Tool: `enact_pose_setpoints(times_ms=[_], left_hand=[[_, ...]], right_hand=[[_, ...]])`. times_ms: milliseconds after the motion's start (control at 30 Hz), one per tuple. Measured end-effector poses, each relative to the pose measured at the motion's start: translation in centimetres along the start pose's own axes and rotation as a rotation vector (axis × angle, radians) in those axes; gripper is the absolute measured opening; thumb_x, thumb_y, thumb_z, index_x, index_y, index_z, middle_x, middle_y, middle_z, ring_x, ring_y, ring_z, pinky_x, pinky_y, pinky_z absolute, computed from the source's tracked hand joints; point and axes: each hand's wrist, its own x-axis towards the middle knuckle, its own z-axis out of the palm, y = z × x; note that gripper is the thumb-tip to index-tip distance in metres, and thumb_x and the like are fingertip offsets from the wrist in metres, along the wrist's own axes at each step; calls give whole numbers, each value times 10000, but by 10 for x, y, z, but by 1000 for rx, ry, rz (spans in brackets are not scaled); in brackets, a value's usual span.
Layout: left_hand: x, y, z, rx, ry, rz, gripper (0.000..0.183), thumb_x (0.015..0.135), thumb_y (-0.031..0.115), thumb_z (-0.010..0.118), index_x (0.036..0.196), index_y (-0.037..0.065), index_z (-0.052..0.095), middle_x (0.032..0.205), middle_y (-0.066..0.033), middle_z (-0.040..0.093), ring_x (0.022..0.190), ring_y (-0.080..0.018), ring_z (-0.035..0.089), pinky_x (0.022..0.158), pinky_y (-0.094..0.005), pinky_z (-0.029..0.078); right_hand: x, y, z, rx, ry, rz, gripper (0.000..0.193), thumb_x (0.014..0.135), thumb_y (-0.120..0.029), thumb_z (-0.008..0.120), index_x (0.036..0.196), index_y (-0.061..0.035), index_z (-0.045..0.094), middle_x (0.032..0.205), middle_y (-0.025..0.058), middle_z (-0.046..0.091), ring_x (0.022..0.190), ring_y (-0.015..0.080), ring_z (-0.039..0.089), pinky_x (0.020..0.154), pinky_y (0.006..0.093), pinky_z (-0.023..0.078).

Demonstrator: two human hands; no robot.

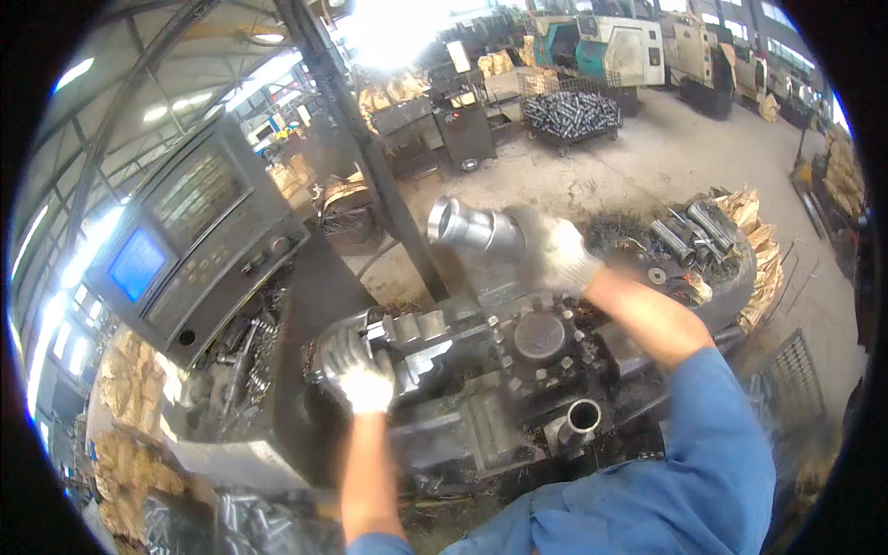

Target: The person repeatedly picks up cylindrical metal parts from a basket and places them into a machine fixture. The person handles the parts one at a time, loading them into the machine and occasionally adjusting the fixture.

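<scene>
My right hand (561,253), in a whitish work glove, is closed around a shiny metal sleeve (474,229) with a flared, ringed end. It holds the sleeve tilted in the air above the lathe, with the open end to the left. My left hand (354,368), in a glove with grey-stained fingers, lies on the lathe chuck beside its jaws (414,326). Those fingers are slightly spread, and I see nothing held in them. Between and below my hands sits a dark round tool turret (539,338) ringed with bolts. Nearer me, a hollow metal cylinder (583,416) stands upright.
A control panel (190,236) with a lit blue screen rises at left. Metal tubes (708,227) and a washer (657,276) lie among shavings at right. A slanted dark post (365,139) stands behind the chuck. Farther back is a cart of metal parts (572,116).
</scene>
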Motion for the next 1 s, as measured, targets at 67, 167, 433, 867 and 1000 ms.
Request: enact_pose_setpoints(times_ms=[67,167,433,867,1000], left_hand=[[-12,16,-28,-115,-62,-64,848,862,368,771,1540,-7,426,1548,-247,507,1479,-419,426,1274,-581,253],[-56,56,-72,-961,-379,-335,850,914,295,751,1596,0,338,1500,-221,549,1432,-352,481,1222,-493,349],[-186,103,-60,-1905,-579,-1170,474,941,209,808,1334,13,630,1197,-67,698,1132,-211,662,951,-393,548],[-260,88,-31,-2173,-795,-1651,575,1049,579,612,1315,70,638,1028,-73,706,954,-255,682,867,-437,582],[-251,79,-45,-2538,-649,-1812,585,1001,590,676,1302,91,632,1131,-89,707,1062,-265,682,943,-462,583]], right_hand=[[-33,-50,-5,17,124,-194,588,850,-344,845,1311,-52,625,1048,143,726,888,328,729,756,439,594],[-96,-110,18,25,106,-282,659,784,-364,886,1305,-46,636,1050,178,714,937,367,728,811,471,590],[-236,-132,98,166,-753,223,768,873,-361,815,1522,-86,511,1464,227,573,1255,381,635,1017,469,549],[-401,59,83,256,-1099,634,751,805,-459,876,1383,-26,669,1269,185,747,1166,309,709,999,420,562],[-483,121,-80,-17,-1141,1186,606,767,-390,933,1231,-44,756,1053,106,800,941,225,765,840,374,628]])
